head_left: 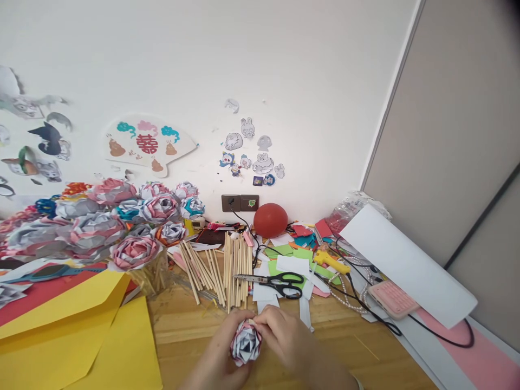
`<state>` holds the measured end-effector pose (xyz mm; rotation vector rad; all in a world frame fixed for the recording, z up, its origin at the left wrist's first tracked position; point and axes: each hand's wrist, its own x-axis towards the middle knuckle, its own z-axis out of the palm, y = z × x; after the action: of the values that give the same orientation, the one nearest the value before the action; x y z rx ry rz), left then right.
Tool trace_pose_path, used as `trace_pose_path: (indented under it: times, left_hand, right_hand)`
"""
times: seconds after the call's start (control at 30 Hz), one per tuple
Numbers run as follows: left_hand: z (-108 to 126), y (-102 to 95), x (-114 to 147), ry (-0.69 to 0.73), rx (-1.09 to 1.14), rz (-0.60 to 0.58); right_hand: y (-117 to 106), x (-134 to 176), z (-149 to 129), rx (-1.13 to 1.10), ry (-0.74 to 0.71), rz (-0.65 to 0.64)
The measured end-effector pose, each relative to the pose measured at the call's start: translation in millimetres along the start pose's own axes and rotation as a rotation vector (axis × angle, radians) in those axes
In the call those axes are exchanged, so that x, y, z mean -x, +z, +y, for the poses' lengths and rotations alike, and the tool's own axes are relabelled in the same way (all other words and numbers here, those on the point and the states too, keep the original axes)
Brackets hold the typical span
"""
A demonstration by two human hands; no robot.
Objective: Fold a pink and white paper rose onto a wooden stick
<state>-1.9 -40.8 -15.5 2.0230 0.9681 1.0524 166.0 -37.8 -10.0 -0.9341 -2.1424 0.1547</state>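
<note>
A small paper flower (246,343), white with pink edges, is held near the front of the wooden table. My left hand (221,346) wraps round its left side, thumb and fingers closed on it. On the flower's upper right edge, the fingertips of my right hand (283,335) pinch a petal. Just beyond my hands lie black-handled scissors (280,283), across a bundle of wooden sticks (238,265) and white paper pieces (264,291).
Finished paper flowers (97,233) crowd the left, behind yellow paper sheets (81,341). A red balloon (270,220) rests against the wall. Rightward are a yellow glue gun (331,262) with its cable, a pink calculator-like device (393,298) and a white paper roll (410,265).
</note>
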Motion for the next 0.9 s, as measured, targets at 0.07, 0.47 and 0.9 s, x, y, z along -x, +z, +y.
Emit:
trace_pose_path:
  times: [0.07, 0.47, 0.9]
  left_hand:
    - [-0.2, -0.3, 0.1, 0.009, -0.015, -0.016]
    - [-0.5, 3.7, 0.7, 0.025, 0.016, 0.031]
    - [-0.6, -0.2, -0.6, 0.082, -0.018, 0.039]
  right_hand:
    - [-0.1, 0.4, 0.8, -0.045, 0.066, -0.04]
    - [-4.3, -2.5, -5.2, -0.335, 0.305, -0.099]
    - [8.3, 0.4, 2.8, -0.053, 0.135, 0.128]
